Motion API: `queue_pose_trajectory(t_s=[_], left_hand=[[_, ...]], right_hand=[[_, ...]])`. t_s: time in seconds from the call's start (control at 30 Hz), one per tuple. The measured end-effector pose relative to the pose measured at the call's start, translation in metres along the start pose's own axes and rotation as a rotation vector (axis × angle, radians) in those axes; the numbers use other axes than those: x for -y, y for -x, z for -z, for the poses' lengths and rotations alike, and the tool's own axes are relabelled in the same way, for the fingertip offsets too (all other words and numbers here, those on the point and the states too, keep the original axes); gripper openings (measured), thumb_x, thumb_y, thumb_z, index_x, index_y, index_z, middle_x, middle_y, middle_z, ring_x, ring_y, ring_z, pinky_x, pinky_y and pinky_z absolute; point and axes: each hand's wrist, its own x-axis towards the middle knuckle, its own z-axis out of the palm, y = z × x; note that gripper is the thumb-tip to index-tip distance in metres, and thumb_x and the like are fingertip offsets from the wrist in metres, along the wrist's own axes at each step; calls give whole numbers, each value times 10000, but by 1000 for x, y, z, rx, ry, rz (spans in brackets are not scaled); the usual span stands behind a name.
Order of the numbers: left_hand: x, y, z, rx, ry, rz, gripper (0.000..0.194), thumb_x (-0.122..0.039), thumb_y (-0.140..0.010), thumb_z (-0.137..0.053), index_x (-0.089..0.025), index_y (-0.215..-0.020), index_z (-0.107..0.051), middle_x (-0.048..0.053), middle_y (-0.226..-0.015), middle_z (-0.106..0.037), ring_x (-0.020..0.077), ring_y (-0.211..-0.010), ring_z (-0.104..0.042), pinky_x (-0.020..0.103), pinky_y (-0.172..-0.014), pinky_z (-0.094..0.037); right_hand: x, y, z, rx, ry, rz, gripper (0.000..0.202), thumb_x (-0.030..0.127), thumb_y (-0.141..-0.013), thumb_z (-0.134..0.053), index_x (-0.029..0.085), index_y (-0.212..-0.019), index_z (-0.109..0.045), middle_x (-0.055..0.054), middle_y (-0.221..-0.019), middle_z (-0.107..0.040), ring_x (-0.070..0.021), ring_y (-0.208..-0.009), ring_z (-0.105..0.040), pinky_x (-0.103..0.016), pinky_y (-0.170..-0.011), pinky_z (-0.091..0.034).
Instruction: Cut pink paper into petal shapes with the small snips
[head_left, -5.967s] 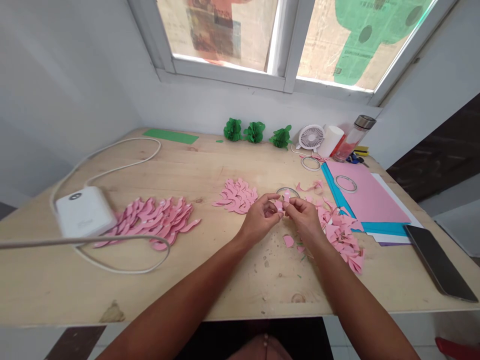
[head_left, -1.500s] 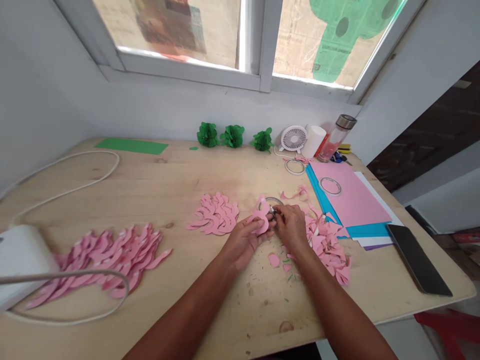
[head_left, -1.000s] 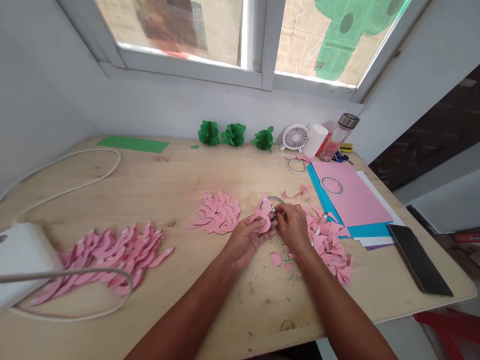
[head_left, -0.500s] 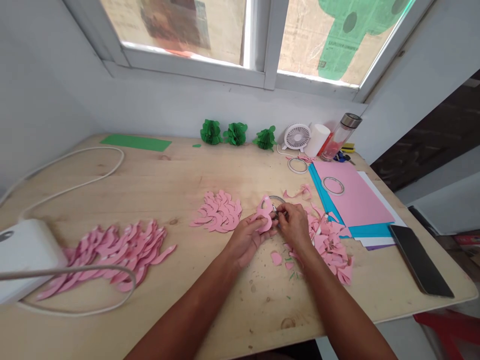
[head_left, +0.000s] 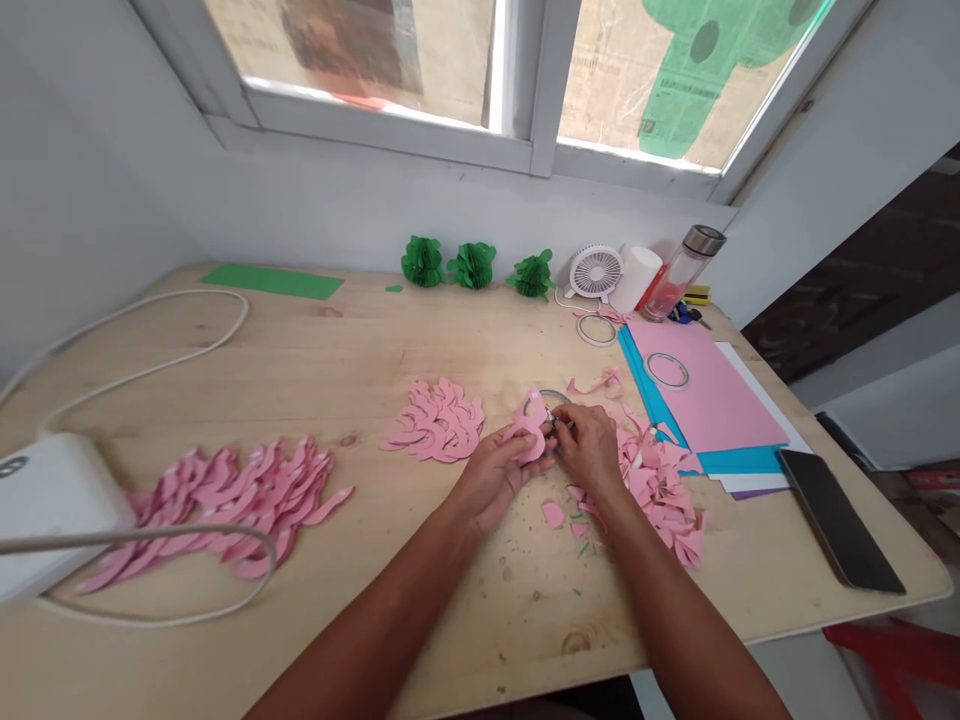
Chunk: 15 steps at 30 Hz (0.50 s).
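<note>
This is looking like an indoor craft space, whether home or workshop being unclear, as a wooden table (head_left: 337, 350) is standing under a window (head_left: 544, 90) by a white wall (head_left: 330, 215), with pink cutouts (head_left: 441, 425), coloured sheets (head_left: 731, 400) and green paper shapes (head_left: 472, 266) lying on it.

Wooden table (head_left: 322, 360) — pink cut-outs (head_left: 436, 424), green strip (head_left: 274, 281), fan (head_left: 596, 272), phone (head_left: 840, 518); blue item (head_left: 681, 313) unclear.

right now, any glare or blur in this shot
Head view: the window is washed out in strips along its lower edge; head view: the held paper shows a clear outline, but fine detail is hard to tell; head view: the white box looks soft, cut off by the left edge.
</note>
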Motion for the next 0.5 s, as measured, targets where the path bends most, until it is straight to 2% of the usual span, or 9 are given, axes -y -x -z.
queue_pose_trajectory(t_s=[0.5], left_hand=[[1,-1,0,7,-11,-14,159,-116,-702,-642,-105,-861,-642,135,-1003,-663,234,-926,-638,343,-787,-523]], right_hand=[[3,-4,12,80,43,-26,185,202,-799,-503,227,-893,-660,-26,-848,-685,-197,-841,-540,-297,-742,-352]])
